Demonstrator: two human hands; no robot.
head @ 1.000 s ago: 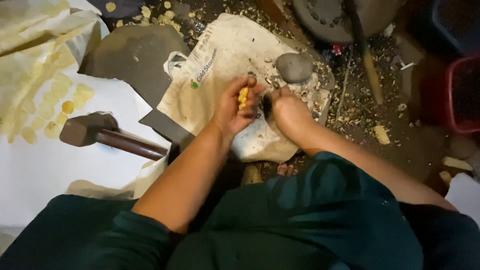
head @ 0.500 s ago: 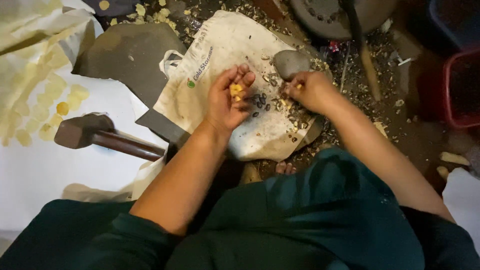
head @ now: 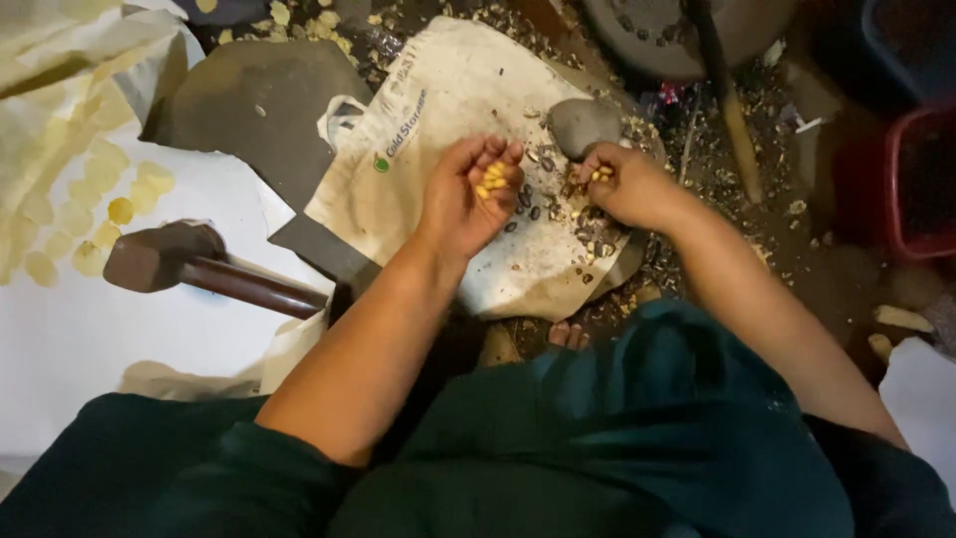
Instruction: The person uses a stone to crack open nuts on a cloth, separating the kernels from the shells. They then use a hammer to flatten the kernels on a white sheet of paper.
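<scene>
Since right hand [head: 622,184] nearer stone [head: 583,125]: more kernels [head: 493,179] in left palm [head: 468,194].

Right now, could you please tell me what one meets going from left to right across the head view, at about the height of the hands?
Pale yellow discs → dark mallet → left hand cupping yellow pieces → grey stone → right hand → red container.
</scene>
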